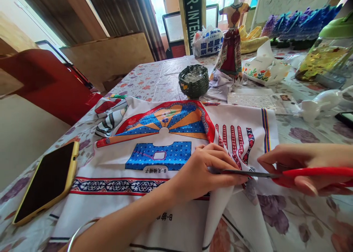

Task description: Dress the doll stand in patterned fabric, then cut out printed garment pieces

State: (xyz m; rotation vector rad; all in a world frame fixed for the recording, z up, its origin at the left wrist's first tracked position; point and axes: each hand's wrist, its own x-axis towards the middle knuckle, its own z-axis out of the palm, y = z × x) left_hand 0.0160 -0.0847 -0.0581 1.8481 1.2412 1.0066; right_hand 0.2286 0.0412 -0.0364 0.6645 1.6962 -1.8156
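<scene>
A large white printed fabric [110, 204] lies spread over the table, with a blue and orange fan shape, a blue garment pattern piece and red patterned strips on it. My left hand [206, 169] grips the fabric near its right part, where the cloth is bunched into folds. My right hand [306, 171] holds red-handled scissors [286, 174]. Their dark blades point left and reach across to the fingers of my left hand, at the fabric. Part of the blades is hidden by the cloth and fingers.
A phone in a yellow case [45, 185] lies at the left. Behind the fabric stand a dark woven basket [193, 81], a dressed doll figure [231, 42] and a tissue pack [266, 70]. A white figurine [317, 105] and a green-lidded jug [322, 57] are at the right.
</scene>
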